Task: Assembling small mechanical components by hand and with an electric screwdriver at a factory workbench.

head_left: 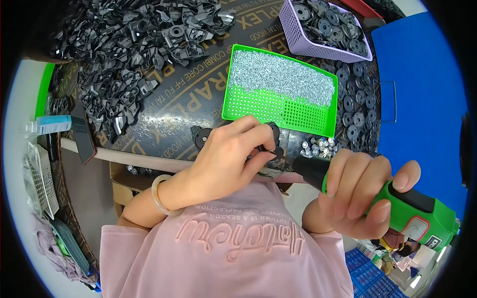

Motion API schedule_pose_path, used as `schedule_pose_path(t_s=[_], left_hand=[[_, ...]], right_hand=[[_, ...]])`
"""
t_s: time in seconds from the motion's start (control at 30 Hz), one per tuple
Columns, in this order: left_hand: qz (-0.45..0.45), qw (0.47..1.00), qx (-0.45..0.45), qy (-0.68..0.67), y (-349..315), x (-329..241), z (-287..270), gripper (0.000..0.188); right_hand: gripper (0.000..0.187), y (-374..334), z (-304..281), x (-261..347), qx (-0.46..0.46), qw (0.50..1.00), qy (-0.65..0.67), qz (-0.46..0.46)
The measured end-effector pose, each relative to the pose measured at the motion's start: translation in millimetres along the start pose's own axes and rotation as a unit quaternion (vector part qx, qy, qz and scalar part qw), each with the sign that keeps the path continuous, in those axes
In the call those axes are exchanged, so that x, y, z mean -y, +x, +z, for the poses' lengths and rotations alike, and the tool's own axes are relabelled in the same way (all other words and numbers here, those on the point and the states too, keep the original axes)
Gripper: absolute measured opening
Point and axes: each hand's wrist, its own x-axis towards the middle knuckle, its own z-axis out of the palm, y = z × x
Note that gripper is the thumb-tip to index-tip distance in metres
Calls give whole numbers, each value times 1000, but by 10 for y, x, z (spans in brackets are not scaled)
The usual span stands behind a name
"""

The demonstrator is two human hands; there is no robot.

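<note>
My left hand [232, 151] is closed at the table's near edge, its thumb and fingers pinched together over a dark plastic part [276, 153] that they mostly cover. A small piece at the fingertips is too hidden to make out. Round black discs [201, 138] show beside the hand. Wrapped round a green and black power screwdriver [417, 208], my right hand [360, 191] holds it almost level. Its black nose [309, 170] points left toward the left fingertips, a short way apart from them.
Beyond my hands, a green tray [303, 116] holds many small silver screws. Small metal pieces [318, 147] lie near it. A lilac basket [318, 49] is full of black discs; more discs [353, 131] lie loose. Black plastic parts [134, 54] are heaped far left, near a phone [83, 136] and bottle [52, 124].
</note>
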Motion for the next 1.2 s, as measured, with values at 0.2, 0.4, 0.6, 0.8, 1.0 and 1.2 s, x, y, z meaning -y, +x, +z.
schedule_pose_path(t_s=[0.2,0.4,0.6,0.8,1.0,1.2], left_hand=[[7,1000,2,24,-8,13,15,15],[14,1000,4,26,4,40,-9,15],[11,1000,-22,-6,11,42,-9,13],[14,999,-29,3,29,52,-72,12],[13,999,-10,29,42,22,-78,13],[20,1000,-2,7,36,27,-68,13]], right_hand=[[25,3,-11,-9,9,1000,-5,1],[24,24,-25,-21,6,1000,-8,-22],[25,102,-20,-36,39,999,-7,-13],[37,135,46,-96,-50,998,25,-3],[27,182,84,-84,-16,1000,-25,-8],[30,180,157,-40,-48,999,-22,4]])
